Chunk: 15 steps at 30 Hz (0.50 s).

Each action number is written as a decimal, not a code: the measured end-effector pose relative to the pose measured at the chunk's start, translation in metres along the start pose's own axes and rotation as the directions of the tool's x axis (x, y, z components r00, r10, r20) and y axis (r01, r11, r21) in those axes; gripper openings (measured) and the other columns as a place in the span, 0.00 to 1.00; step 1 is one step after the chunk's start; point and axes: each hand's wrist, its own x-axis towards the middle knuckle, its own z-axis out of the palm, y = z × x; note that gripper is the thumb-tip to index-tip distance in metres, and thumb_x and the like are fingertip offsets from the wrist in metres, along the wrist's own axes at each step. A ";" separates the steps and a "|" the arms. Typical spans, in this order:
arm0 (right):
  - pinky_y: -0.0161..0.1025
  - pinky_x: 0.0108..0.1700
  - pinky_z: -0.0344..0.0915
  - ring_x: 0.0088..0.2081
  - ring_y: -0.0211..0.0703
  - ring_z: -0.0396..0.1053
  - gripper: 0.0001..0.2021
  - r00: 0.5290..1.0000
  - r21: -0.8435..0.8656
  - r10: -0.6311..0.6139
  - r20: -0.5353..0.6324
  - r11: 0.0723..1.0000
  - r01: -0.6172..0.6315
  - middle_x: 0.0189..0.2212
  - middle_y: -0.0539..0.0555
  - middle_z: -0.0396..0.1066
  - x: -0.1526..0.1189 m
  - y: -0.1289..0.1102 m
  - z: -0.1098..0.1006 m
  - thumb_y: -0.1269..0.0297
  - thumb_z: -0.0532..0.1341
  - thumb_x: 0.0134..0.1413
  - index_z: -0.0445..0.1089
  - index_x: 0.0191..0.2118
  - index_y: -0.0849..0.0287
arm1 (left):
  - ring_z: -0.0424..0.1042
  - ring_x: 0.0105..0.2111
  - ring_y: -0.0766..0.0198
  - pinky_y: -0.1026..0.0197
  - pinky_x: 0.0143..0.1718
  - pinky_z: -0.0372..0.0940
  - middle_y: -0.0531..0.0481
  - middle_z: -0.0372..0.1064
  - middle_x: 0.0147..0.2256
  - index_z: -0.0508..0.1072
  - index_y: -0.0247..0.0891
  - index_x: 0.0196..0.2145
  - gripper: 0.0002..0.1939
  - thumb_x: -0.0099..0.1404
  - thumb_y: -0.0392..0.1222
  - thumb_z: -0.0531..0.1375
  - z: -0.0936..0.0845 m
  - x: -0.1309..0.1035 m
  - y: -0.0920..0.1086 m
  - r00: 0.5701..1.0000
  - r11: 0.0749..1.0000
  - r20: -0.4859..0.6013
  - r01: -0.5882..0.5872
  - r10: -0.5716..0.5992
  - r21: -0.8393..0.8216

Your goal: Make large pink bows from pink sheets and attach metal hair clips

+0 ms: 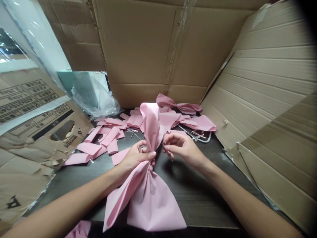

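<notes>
A large pink bow [156, 198] of folded fabric stands in front of me, gathered tightly at its middle. My left hand [140, 155] is closed around that gathered waist, thumb pressed on the front. One loop rises above the hand, and two wide tails spread below it over the table's front edge. To the right of the bow, apart from it, my right hand [179, 147] is closed in a pinch. Something thin shows at its fingertips, too small to name. Many folded pink strips [109, 137] lie loose on the dark table beyond my left hand.
Cardboard panels stand behind [138, 49] and to the right [272, 99]; a torn printed carton [37, 115] is on the left. Clear plastic wrap [99, 99] lies at the back left. Another pink bow [183, 105] and a tray with metal clips [198, 135] sit at the back right.
</notes>
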 end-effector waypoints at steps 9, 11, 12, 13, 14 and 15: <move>0.38 0.31 0.58 0.33 0.49 0.71 0.06 0.985 -0.921 -0.065 -0.163 0.367 -0.128 0.30 0.56 0.74 0.009 0.023 -0.039 0.72 0.58 0.49 0.69 0.34 0.57 | 0.74 0.22 0.57 0.53 0.26 0.71 0.49 0.70 0.22 0.66 0.34 0.33 0.21 0.49 0.47 0.71 0.004 -0.002 0.001 0.995 0.996 -0.057 0.088 -0.086 0.030; 0.38 0.31 0.57 0.32 0.50 0.71 0.04 0.978 -0.933 -0.059 -0.201 0.317 -0.172 0.28 0.57 0.73 0.010 0.026 -0.048 0.72 0.58 0.49 0.70 0.31 0.58 | 0.73 0.22 0.56 0.54 0.27 0.70 0.46 0.71 0.21 0.69 0.31 0.29 0.19 0.49 0.48 0.70 0.005 -0.003 0.004 0.994 0.991 0.023 0.106 -0.108 0.079; 0.38 0.31 0.58 0.33 0.51 0.71 0.04 0.975 -0.936 -0.066 -0.211 0.300 -0.182 0.29 0.58 0.73 0.010 0.026 -0.050 0.72 0.58 0.49 0.70 0.30 0.58 | 0.73 0.22 0.56 0.55 0.27 0.69 0.45 0.70 0.20 0.70 0.31 0.26 0.18 0.49 0.47 0.70 0.006 -0.003 0.004 0.994 0.989 0.040 0.102 -0.106 0.110; 0.39 0.32 0.58 0.35 0.52 0.71 0.04 0.973 -0.940 -0.082 -0.214 0.289 -0.182 0.30 0.58 0.73 0.010 0.025 -0.051 0.72 0.58 0.49 0.70 0.31 0.59 | 0.72 0.21 0.57 0.57 0.25 0.68 0.46 0.70 0.20 0.70 0.31 0.25 0.17 0.49 0.46 0.70 0.007 -0.004 0.003 0.995 0.986 0.032 0.090 -0.096 0.139; 0.40 0.34 0.60 0.37 0.52 0.70 0.05 0.973 -0.943 -0.104 -0.208 0.284 -0.172 0.33 0.59 0.74 0.009 0.022 -0.049 0.72 0.58 0.51 0.70 0.32 0.59 | 0.71 0.20 0.59 0.59 0.24 0.66 0.47 0.69 0.20 0.70 0.32 0.25 0.16 0.48 0.45 0.70 0.007 -0.004 0.001 0.997 0.983 0.000 0.075 -0.077 0.165; 0.40 0.36 0.61 0.39 0.52 0.70 0.05 0.972 -0.946 -0.127 -0.198 0.284 -0.155 0.36 0.59 0.73 0.008 0.018 -0.044 0.71 0.57 0.53 0.70 0.35 0.59 | 0.70 0.19 0.61 0.61 0.22 0.65 0.50 0.68 0.20 0.70 0.33 0.25 0.15 0.48 0.44 0.70 0.007 -0.004 -0.002 0.997 0.980 -0.049 0.060 -0.052 0.188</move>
